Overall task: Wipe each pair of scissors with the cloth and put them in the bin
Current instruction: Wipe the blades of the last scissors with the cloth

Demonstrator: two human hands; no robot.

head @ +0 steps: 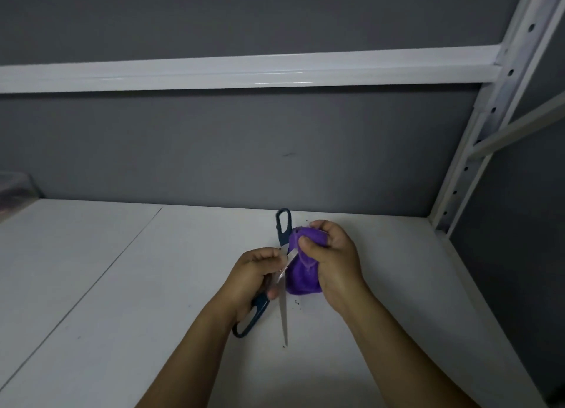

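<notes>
White shelf board (122, 285) with a thin seam (107, 270) running diagonally across its left part. Grey back wall (244, 147) behind, white crossbeam (244, 71) running across it higher up. White perforated upright (477, 150) at the right rear corner, a slanted brace coming off it to the right. Clear container (18, 187) cut off by the left edge, at the back of the shelf, well apart from the hands; contents blurred, cannot tell what they are. A few dark specks (297, 304) on the board just below the cloth, more by the blade tip. Nothing lies between the hands and the container.

Both forearms come in from the bottom edge and meet mid-shelf, over the board right of the seam. Scissors (283, 313) are there, spread wide into an X: dark blue-teal handles, plain silver blades. One handle loop sticks up toward the wall above the hands, and its blade points down toward the camera with the tip near the board. The other loop pokes out below the left hand (255, 276), and its blade runs up and right into the cloth. Left hand is closed around that lower handle and the pivot area, fingers curled. Purple cloth (301, 280) is bunched, fuzzy, hanging as a lump under the right hand (331, 254). Right hand grips the cloth, thumb and fingers pinching it where the upper blade enters; blade end is hidden by the fabric. Cannot tell if the scissors touch the board
</notes>
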